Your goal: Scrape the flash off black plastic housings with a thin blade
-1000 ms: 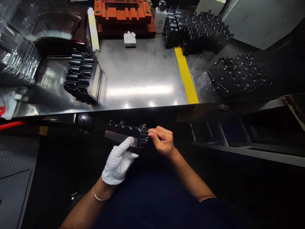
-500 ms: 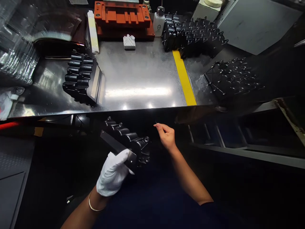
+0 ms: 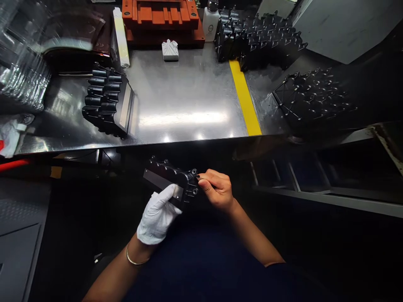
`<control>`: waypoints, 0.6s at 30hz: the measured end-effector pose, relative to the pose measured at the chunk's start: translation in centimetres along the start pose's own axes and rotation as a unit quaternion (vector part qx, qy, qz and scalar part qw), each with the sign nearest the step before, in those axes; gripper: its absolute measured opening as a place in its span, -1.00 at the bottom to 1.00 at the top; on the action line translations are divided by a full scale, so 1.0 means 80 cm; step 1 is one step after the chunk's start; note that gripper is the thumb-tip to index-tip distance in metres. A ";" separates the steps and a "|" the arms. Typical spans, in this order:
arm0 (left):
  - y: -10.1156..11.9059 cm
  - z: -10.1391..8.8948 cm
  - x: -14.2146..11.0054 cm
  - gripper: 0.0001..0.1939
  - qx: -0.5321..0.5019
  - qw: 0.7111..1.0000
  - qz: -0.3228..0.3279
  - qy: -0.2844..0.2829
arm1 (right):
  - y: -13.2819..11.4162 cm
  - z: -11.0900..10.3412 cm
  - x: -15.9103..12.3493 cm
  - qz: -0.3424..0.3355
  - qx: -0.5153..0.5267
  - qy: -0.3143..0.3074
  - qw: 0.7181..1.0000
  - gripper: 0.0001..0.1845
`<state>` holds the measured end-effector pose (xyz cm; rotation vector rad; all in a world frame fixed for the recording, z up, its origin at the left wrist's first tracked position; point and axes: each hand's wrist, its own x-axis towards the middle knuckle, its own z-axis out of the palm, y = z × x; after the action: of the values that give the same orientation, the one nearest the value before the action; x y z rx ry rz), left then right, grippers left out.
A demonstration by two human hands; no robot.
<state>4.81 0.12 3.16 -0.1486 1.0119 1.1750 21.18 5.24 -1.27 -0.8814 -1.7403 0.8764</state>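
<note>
In front of the bench's edge, my left hand (image 3: 159, 214), in a white glove, grips a black moulded plastic part (image 3: 170, 174) by its flat, plate-like side, thumb on top. The part is tilted, its rounded ribs facing away from me and small ringed screw bosses at its right end. My bare right hand (image 3: 218, 188) is at that end, thumb and fingers pinched together. A tiny dark tip shows between the fingertips close to an upper boss; its kind cannot be made out, nor whether it touches the part.
On the metal bench (image 3: 179, 96) stand stacked black parts (image 3: 105, 100) at left and more black parts (image 3: 261, 40) at right beyond a yellow strip (image 3: 244, 96). An orange fixture (image 3: 160, 16), white bottle (image 3: 210, 23) and small white block (image 3: 170, 51) are at the back. Clear plastic trays (image 3: 23, 79) are far left.
My left hand has brought the black part up and to the right, turning it a little. My right hand has come to its right end; earlier the two were apart.
</note>
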 end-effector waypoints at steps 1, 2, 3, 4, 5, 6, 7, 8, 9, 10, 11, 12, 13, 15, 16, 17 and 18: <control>-0.002 -0.002 0.001 -0.74 0.010 1.000 0.002 -0.010 | 0.000 -0.001 -0.001 0.001 -0.003 -0.003 1.000 -0.76; -0.003 -0.003 0.002 -0.80 0.019 1.000 0.005 -0.016 | -0.001 -0.002 -0.001 0.001 -0.004 -0.004 1.000 -0.75; -0.005 -0.005 0.004 -0.87 0.026 0.999 0.008 -0.018 | -0.002 -0.002 -0.002 0.000 -0.006 -0.002 1.000 -0.76; -0.006 -0.006 0.005 -0.92 0.035 0.999 0.013 -0.015 | -0.003 -0.001 -0.002 0.000 -0.007 0.004 1.000 -0.76; -0.008 -0.007 0.006 -0.90 0.045 0.999 0.018 -0.008 | -0.003 0.000 -0.003 0.003 -0.010 0.013 1.000 -0.76; -0.009 -0.008 0.006 -0.85 0.056 0.998 0.024 0.000 | -0.002 0.002 -0.003 0.008 -0.013 0.022 1.000 -0.75; -0.009 -0.009 0.005 -0.81 0.065 0.997 0.035 0.010 | 0.000 0.005 -0.003 0.015 -0.016 0.029 0.999 -0.75; -0.010 -0.010 0.004 -0.77 0.074 0.996 0.048 0.019 | 0.004 0.007 -0.003 0.027 -0.020 0.037 0.999 -0.74; -0.010 -0.012 0.001 -0.75 0.084 0.995 0.058 0.019 | 0.010 0.010 -0.003 0.047 -0.023 0.050 0.997 -0.73; -0.010 -0.015 -0.002 -0.74 0.093 0.993 0.067 0.008 | 0.017 0.011 -0.003 0.077 -0.026 0.069 0.994 -0.70; -0.010 -0.017 -0.006 -0.73 0.108 0.991 0.072 -0.014 | 0.024 0.011 -0.002 0.114 -0.029 0.091 0.989 -0.67; -0.009 -0.020 -0.010 -0.71 0.127 0.988 0.070 -0.047 | 0.031 0.010 -0.002 0.156 -0.030 0.115 0.980 -0.64; -0.008 -0.022 -0.013 -0.68 0.147 0.983 0.071 -0.080 | 0.036 0.008 -0.001 0.192 -0.029 0.132 0.972 -0.61; -0.005 -0.023 -0.015 -0.64 0.185 0.974 0.068 -0.115 | 0.038 0.002 -0.002 0.221 -0.011 0.113 0.969 -0.59; -0.003 -0.022 -0.013 -0.64 0.194 0.972 0.079 -0.108 | 0.034 -0.002 -0.003 0.216 0.003 0.086 0.973 -0.60; 0.000 -0.021 -0.011 -0.66 0.202 0.971 0.093 -0.087 | 0.027 -0.005 -0.003 0.204 0.017 0.053 0.977 -0.62; 0.003 -0.018 -0.008 -0.69 0.213 0.969 0.114 -0.059 | 0.018 -0.009 -0.003 0.189 0.030 0.024 0.981 -0.63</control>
<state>3.80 -1.06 2.86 0.3824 1.1719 1.1289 22.16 5.82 -2.40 -1.2058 -1.5196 1.1387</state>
